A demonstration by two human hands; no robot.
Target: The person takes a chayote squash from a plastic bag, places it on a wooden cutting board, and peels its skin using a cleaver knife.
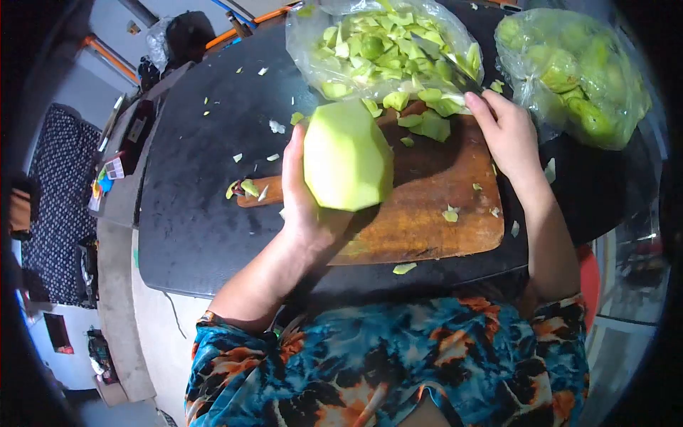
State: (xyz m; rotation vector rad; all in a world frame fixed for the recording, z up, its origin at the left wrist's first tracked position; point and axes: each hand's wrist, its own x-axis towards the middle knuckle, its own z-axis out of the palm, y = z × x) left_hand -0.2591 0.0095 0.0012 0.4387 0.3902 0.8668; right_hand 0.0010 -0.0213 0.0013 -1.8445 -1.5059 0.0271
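My left hand is wrapped round a large, pale green peeled fruit, held above the wooden cutting board. Flat cut facets show on the fruit's surface. To the right, my right hand grips a knife by its handle, the blade pointing up and left over an open clear plastic bag heaped with green peel pieces. More peelings lie on the board's top edge, below the bag.
A tied clear bag of whole green fruits stands at the back right of the black table. The board's handle points left, with scraps on it. Small bits of peel are scattered about. Part of a red seat shows at the right.
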